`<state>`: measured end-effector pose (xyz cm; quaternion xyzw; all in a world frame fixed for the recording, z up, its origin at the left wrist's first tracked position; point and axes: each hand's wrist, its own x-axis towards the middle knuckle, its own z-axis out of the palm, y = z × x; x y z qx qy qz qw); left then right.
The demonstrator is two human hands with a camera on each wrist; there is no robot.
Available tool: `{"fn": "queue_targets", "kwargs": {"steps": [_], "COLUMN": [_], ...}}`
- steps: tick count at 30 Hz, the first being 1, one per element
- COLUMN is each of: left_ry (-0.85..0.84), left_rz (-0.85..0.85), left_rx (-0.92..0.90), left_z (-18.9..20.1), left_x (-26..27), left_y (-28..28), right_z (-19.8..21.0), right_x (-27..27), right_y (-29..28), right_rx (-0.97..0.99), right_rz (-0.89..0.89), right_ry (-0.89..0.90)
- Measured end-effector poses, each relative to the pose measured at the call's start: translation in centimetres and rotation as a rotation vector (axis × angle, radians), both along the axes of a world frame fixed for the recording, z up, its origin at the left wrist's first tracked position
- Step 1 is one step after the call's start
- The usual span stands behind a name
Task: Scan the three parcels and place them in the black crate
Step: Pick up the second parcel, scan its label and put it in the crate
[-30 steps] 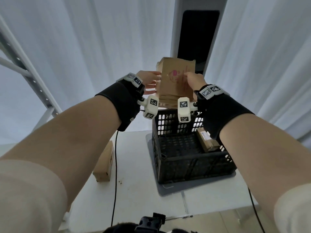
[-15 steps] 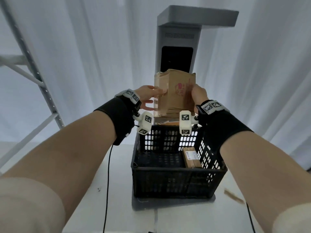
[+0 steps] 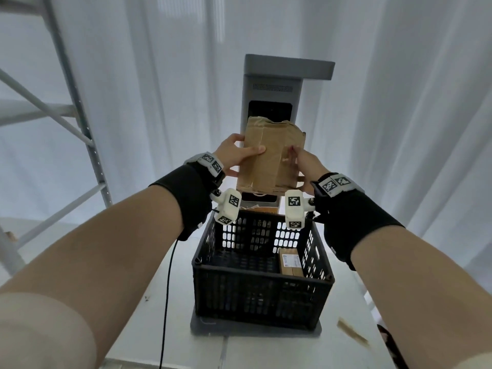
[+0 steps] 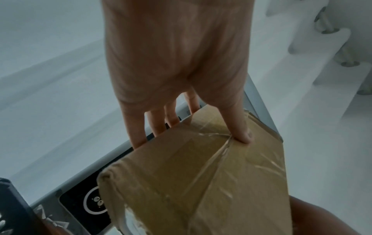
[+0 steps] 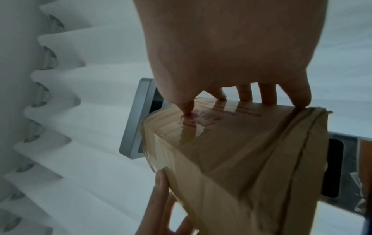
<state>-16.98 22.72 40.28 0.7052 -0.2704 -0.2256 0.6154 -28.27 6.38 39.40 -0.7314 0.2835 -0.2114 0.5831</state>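
Gripping parcel [image 3: 271, 155] upright w/ both hands [image 3: 234, 155]; thumbs on front.

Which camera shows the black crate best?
The head view: the whole crate shows, with a parcel inside. The left wrist view catches only a dark corner; the right wrist view shows none.

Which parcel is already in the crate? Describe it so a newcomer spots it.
Find the black crate on the white table, below the grey scanner. The small parcel lies flat in its right side, white label up, unlike the bigger taped parcel held aloft.
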Motion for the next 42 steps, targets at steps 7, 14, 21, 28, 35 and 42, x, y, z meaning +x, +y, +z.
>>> {"fn": "queue_targets", "kwargs": {"steps": [7, 14, 21, 28, 35, 42], "left_ry": [0.027, -0.031, -0.046, 0.013, -0.045, -0.117], "left_rz": [-0.011, -0.033, -0.101, -0.165, -0.172, -0.127], "left_rx": [-0.018, -0.062, -0.020, 0.153, 0.143, 0.186], "left_z": [2.1, 2.7, 2.2, 2.4, 2.4, 2.1], "left_x": [-1.2, -0.8, 0.1, 1.1, 1.3, 2.8], "left_y": [0.2, 0.2, 0.5, 1.3, 1.8, 2.7], "right_z": [2.2, 3.5, 3.2, 4.1, 3.3, 3.4], "right_x": [-2.2, -2.0, -2.0, -1.9, -0.7, -0.7], "right_y": [2.1, 3.5, 3.0, 3.6, 3.7, 3.3], "right_rx": [0.168, 0.105, 0.037, -0.019, 0.041, -0.030], "right_rz": [-0.002, -0.127, -0.246, -0.280, -0.214, -0.246], "right_ry": [-0.033, -0.101, -0.165, -0.177, -0.220, -0.208]}}
